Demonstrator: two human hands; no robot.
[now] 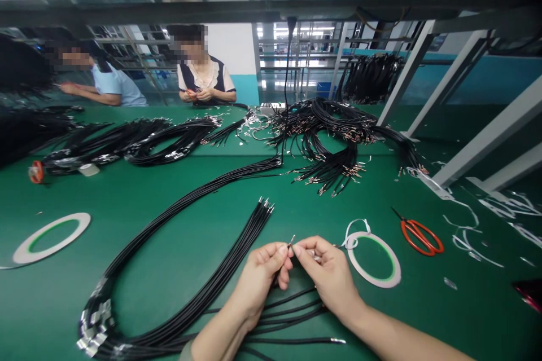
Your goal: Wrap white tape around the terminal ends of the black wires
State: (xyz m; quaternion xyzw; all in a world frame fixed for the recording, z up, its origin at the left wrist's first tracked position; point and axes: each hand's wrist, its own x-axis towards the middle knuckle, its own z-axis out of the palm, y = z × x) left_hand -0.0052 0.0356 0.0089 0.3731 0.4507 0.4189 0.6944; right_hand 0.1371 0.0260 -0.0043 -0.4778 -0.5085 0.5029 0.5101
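The left hand (258, 276) and right hand (326, 273) met over the workbench (42, 316), a wire end (291, 242) between them and a loose wire bundle (296, 316) beneath. A tape ring (375, 283) lay just right of the right hand, with scissors (421, 238) beyond it. Left of the hands lay a looped wire bundle (220, 271) and a second tape ring (29, 255); a wire heap (330, 172) lay ahead.

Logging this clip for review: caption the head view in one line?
Left hand and right hand pinch a black wire's metal terminal above a green workbench.
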